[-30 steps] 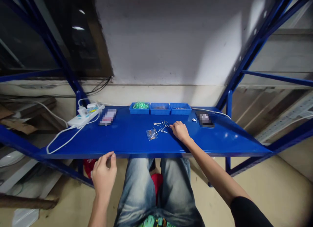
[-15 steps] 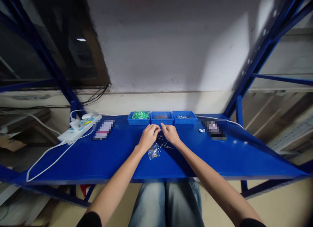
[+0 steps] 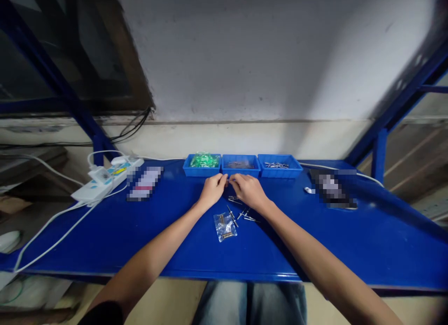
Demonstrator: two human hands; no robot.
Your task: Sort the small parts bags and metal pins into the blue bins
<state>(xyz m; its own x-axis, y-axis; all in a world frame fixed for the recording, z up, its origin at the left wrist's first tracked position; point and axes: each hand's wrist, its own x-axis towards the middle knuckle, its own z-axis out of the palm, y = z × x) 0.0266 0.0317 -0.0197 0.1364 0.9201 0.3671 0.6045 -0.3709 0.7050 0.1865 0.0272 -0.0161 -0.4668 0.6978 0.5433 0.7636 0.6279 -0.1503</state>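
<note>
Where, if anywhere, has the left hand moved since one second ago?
Yes: the left hand has moved forward and to the right, from near the table's front edge to near the middle blue bin.

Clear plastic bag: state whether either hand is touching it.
No, the clear plastic bag lies on the blue table, visibly apart from both the left hand and the right hand.

Three trays [image 3: 241, 170] abreast at the table's [image 3: 210, 258] back, left hand [image 3: 212, 189] and right hand [image 3: 251, 190] before the middle one (a pin [image 3: 228, 180] between), loose pins [image 3: 232, 215] nearer, plastic bag [image 3: 225, 227] at their left, power strip [image 3: 101, 186] and phone [image 3: 146, 182] left, second phone [image 3: 332, 187] right
</note>
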